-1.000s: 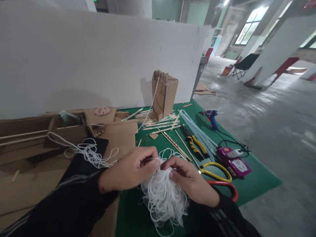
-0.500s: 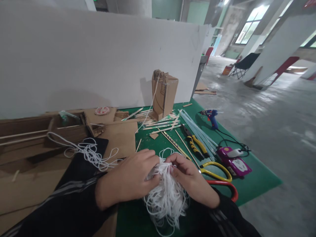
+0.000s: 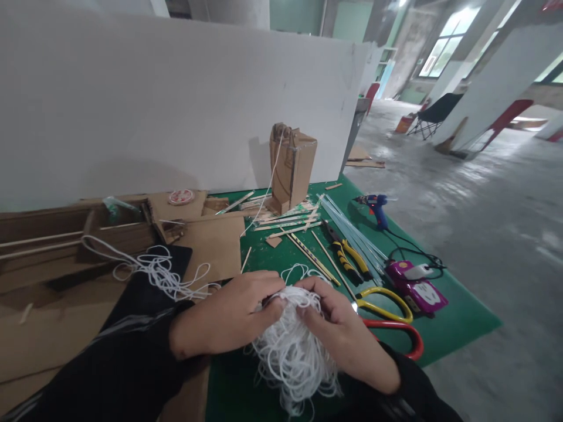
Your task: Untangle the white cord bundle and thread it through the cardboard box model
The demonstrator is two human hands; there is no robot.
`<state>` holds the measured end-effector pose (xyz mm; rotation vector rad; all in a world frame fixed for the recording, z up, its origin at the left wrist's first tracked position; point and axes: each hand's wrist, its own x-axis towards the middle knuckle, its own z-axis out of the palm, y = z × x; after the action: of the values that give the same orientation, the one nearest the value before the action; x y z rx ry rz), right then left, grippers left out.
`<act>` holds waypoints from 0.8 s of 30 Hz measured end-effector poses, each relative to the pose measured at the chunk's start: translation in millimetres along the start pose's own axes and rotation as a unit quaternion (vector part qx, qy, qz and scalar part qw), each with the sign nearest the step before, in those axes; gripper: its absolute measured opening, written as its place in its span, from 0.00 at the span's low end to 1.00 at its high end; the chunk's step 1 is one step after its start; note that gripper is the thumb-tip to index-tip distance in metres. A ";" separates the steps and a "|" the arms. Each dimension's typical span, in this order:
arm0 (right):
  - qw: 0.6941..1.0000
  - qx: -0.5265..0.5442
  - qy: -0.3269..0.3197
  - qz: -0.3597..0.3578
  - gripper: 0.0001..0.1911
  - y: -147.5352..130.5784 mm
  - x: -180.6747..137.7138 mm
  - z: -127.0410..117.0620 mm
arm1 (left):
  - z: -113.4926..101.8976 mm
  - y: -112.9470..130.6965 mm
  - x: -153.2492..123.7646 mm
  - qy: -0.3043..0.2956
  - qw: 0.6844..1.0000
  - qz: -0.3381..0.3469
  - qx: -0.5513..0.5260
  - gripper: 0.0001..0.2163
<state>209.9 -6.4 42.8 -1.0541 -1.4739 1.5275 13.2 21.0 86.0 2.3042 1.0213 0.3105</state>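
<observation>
A green mat-covered bench [image 3: 444, 328] carries the work, with a tall white board [image 3: 176, 111] along its far edge and flat brown cardboard sheets [image 3: 53, 328] over its left side. At the near edge, about mid-width, lies a tangled bundle of white cord [image 3: 294, 351], and the person is judged to be in the untangling step, hunting for a free strand. The left hand [image 3: 229, 319] and right hand [image 3: 345, 334] sit close together, fingertips pinched into the top of the bundle. The next move seems to call for a light pull on 1 strand while the other hand pins the mass. Yellow-handled scissors [image 3: 385, 305] lie just right of the right hand. Compared with 1.0 s ago, the hands have closed in and the bundle sits bunched higher between them.
</observation>
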 end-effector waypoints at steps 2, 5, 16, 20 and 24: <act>1.000 0.019 0.005 0.004 0.06 0.1 1.3 -0.2 | 0.0 -1.2 0.0 -0.002 1.000 -0.009 -0.006 0.11; 0.998 0.054 0.011 0.015 0.10 1.2 2.0 0.4 | 0.4 -1.0 -0.3 0.002 0.999 -0.031 -0.010 0.08; 0.985 0.162 0.009 0.052 0.14 11.9 5.2 1.0 | 1.3 1.0 -0.1 -0.010 0.991 -0.090 -0.095 0.03; 0.985 0.165 0.010 0.055 0.15 9.6 6.4 3.6 | 5.1 -3.2 1.0 -0.009 0.984 -0.115 -0.136 0.12; 0.992 0.117 -0.025 0.035 0.18 5.7 7.4 3.5 | 7.9 -6.8 2.0 0.003 0.981 -0.123 -0.151 0.16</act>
<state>203.9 -1.2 36.6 -0.9428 -1.2643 1.7393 13.9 22.7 75.6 1.8859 1.1615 0.3448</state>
